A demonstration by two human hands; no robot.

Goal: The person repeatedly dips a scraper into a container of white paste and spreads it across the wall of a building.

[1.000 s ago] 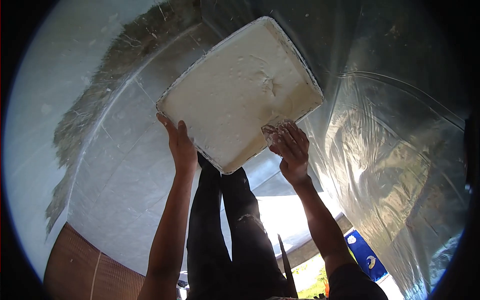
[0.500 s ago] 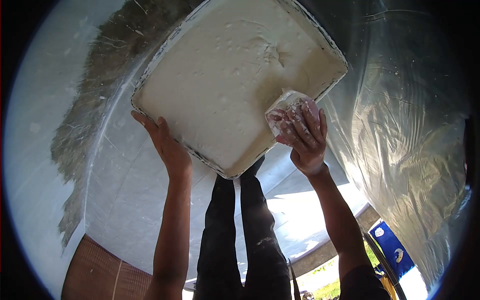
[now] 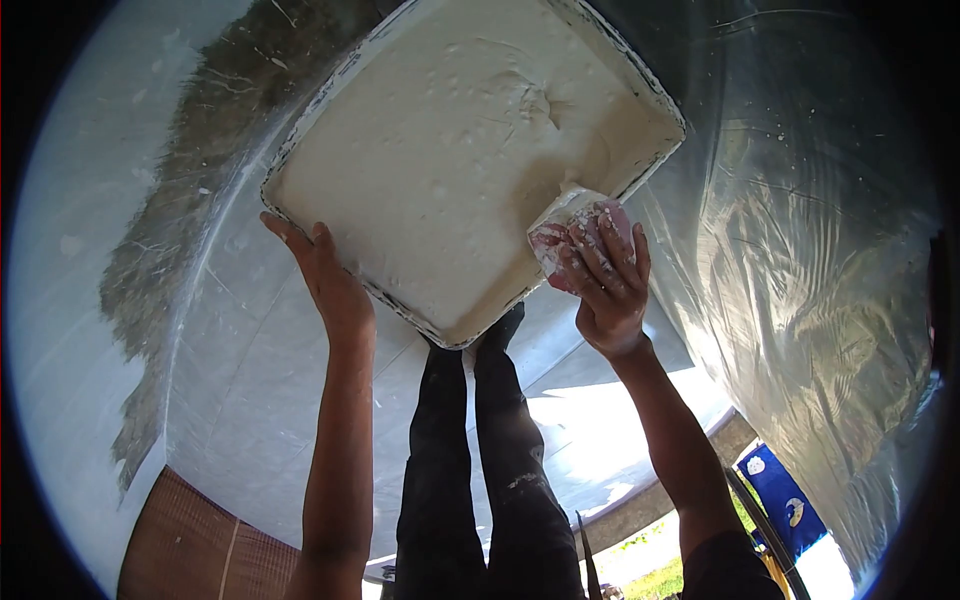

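A rectangular tray (image 3: 390,302) full of thick off-white paste lies at the upper middle of the view. My left hand (image 3: 325,275) grips its lower left edge, thumb and fingers at the rim. My right hand (image 3: 606,262), smeared with white, is closed on a pinkish, paste-coated sponge-like block (image 3: 583,218) at the tray's right-hand lower rim. The block's upper edge touches or overlaps the paste; its exact contact is hard to tell. A raised, rough patch (image 3: 535,103) shows in the paste near the tray's upper right.
Crinkled clear plastic sheeting (image 3: 780,290) hangs on the right. A brown patch (image 3: 200,150) marks the pale surface on the left. My dark-trousered legs (image 3: 515,480) stand below the tray. A blue cloth (image 3: 785,495) is at the lower right.
The tray and both hands have shifted slightly left and up in view. The block remains in my right hand near the same rim.
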